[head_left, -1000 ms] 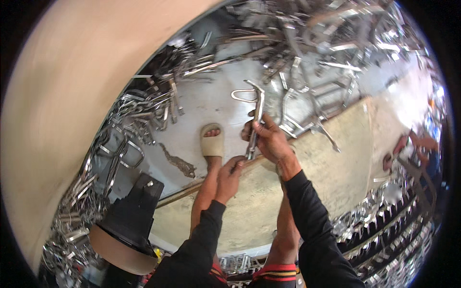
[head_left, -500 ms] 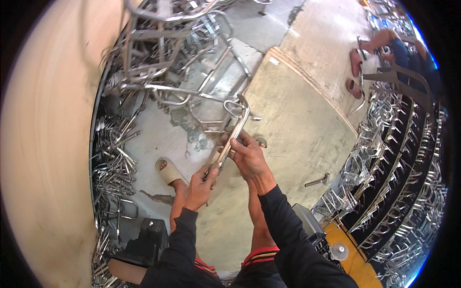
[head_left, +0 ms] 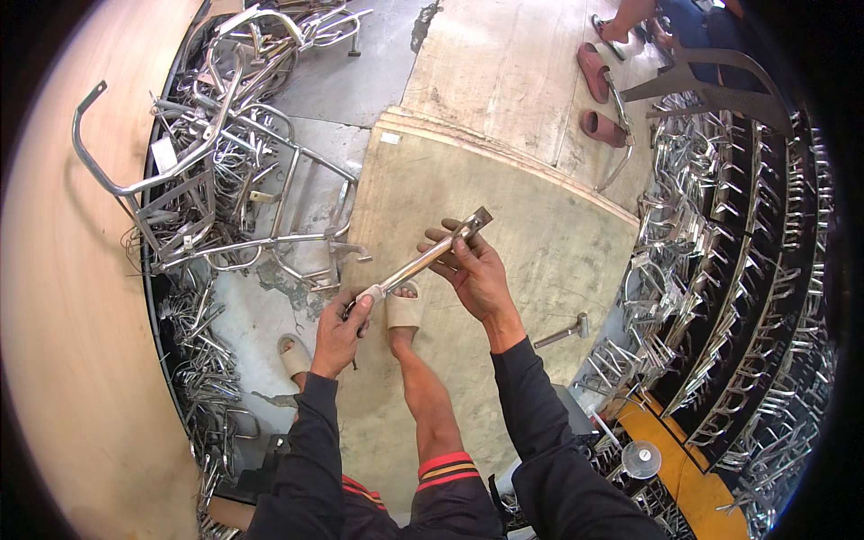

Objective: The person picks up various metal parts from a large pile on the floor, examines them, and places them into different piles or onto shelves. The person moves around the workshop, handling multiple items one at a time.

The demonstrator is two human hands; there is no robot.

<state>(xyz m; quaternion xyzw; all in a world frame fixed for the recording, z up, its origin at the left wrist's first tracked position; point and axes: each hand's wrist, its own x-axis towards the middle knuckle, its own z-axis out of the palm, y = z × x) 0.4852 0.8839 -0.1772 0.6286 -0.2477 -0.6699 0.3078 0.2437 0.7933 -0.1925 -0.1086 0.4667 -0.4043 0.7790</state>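
Note:
A shiny metal tube (head_left: pixel 418 263) slants up to the right between my hands, over the plywood board. My left hand (head_left: pixel 340 335) is closed round its lower end, where a whitish collar shows and a thin dark piece sticks out under the fingers. My right hand (head_left: pixel 477 270) holds the tube near its upper end, thumb on top and fingers behind it. That upper end carries a brownish, flattened bracket. To the right, a hammer-shaped metal piece (head_left: pixel 562 331) lies on the plywood board (head_left: pixel 504 216).
Bent-tube metal frames (head_left: pixel 225 171) are heaped at the left, beside a pale wooden panel (head_left: pixel 81 315). Racks of metal hooks (head_left: pixel 747 297) line the right side. A chair (head_left: pixel 720 85) and a seated person's leg (head_left: pixel 630 18) are at the upper right, near reddish slippers (head_left: pixel 601 126).
The tube has swung from steep to more slanting, its upper end now farther right. My hands are wider apart. The view has shifted, and one sandalled foot now shows below the tube.

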